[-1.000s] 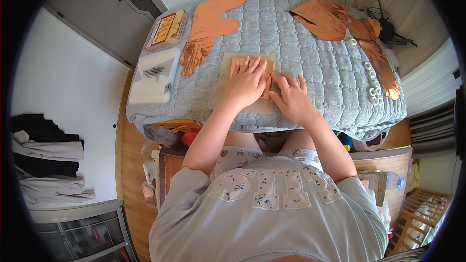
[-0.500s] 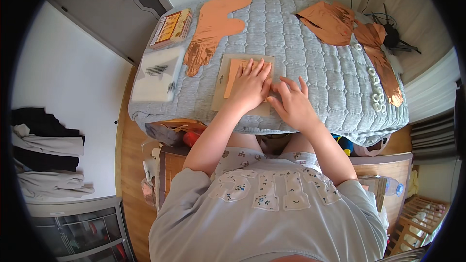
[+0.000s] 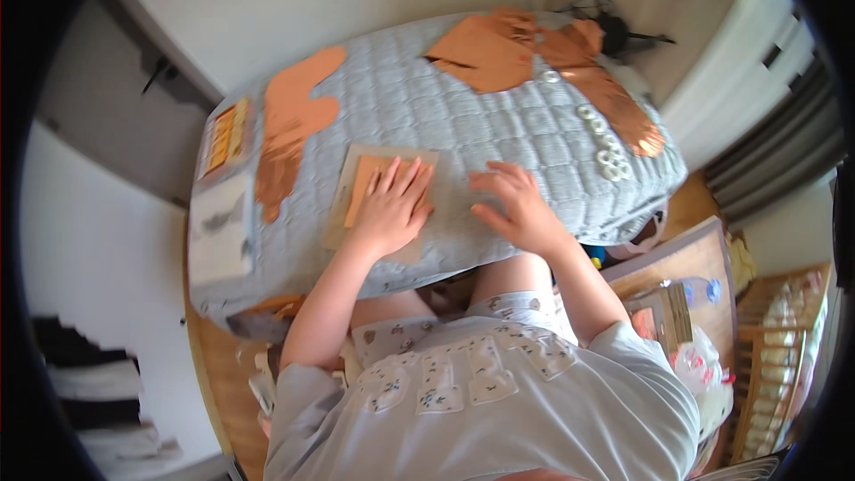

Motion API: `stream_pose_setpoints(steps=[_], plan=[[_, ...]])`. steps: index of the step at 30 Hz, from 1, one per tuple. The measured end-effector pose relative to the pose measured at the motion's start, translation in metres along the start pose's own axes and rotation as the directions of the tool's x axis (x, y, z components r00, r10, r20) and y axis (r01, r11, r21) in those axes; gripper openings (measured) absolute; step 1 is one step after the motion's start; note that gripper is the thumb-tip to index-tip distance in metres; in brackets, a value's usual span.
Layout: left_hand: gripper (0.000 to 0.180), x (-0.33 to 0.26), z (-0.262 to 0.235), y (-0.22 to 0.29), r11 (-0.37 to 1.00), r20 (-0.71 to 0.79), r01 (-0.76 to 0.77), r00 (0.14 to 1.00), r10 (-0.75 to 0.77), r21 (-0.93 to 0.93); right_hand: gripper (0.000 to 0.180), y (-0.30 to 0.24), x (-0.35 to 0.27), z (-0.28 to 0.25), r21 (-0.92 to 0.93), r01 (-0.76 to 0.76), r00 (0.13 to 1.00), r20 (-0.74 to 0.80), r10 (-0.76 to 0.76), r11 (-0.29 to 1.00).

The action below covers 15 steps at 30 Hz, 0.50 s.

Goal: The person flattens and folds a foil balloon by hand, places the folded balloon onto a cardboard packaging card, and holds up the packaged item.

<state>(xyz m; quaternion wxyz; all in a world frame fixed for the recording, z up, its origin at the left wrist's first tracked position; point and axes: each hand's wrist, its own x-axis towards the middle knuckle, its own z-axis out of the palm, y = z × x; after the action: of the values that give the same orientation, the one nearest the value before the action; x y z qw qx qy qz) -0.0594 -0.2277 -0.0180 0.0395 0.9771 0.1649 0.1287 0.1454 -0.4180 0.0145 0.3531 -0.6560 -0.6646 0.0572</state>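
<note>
Honestly, from where I'm sitting the closest worry is my own lap: I'm pulled up tight against the near edge of the bench (image 3: 570, 223), which is covered with a grey quilted pad, and anything that slides off that edge drops straight down by my knees.

My left hand (image 3: 389, 209) is flat with the fingers spread, pressing on a small orange sheet (image 3: 365, 185) that lies on a tan card (image 3: 350, 180). It isn't gripping anything, just pinning. My right hand (image 3: 517, 207) rests just beside it on the bare quilting, fingers loosely spread and holding nothing.

What could go wrong here, I reckon: the pad is soft and ridged, so if I lean hard the thin sheet may crease or pick up the quilt pattern. If my palm drags, the sheet could skew off the card, and the card itself sits near the front edge.

Further out, a long orange cut-out (image 3: 289, 134) lies to the left, beside a flat box with orange rows (image 3: 221, 136) and a white tray (image 3: 216, 230). At the far right there's a heap of crumpled orange sheets (image 3: 525, 49) with white rings (image 3: 606, 147) trailing toward the corner. A careless sweep of my right arm would probably send those rings over the side.
</note>
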Motion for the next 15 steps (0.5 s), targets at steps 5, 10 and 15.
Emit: stream_pose_setpoints(steps=[5, 10, 15], plan=[[0.063, 0.015, -0.004, 0.012, 0.966, 0.061, -0.26, 0.964, 0.26, -0.002, 0.031, 0.112, -0.018, -0.071, -0.363, -0.381, 0.83, -0.54, 0.142, 0.85], [0.069, 0.035, -0.016, 0.026, 0.877, 0.135, -0.463, 0.868, 0.478, -0.126, 0.034, 0.245, -0.019, -0.177, -0.283, -0.723, 0.599, -0.71, 0.369, 0.63], [0.068, 0.035, -0.024, 0.029, 0.862, 0.204, -0.477, 0.839, 0.504, -0.17, 0.032, 0.279, 0.003, -0.204, -0.356, -0.806, 0.588, -0.579, 0.566, 0.473]])
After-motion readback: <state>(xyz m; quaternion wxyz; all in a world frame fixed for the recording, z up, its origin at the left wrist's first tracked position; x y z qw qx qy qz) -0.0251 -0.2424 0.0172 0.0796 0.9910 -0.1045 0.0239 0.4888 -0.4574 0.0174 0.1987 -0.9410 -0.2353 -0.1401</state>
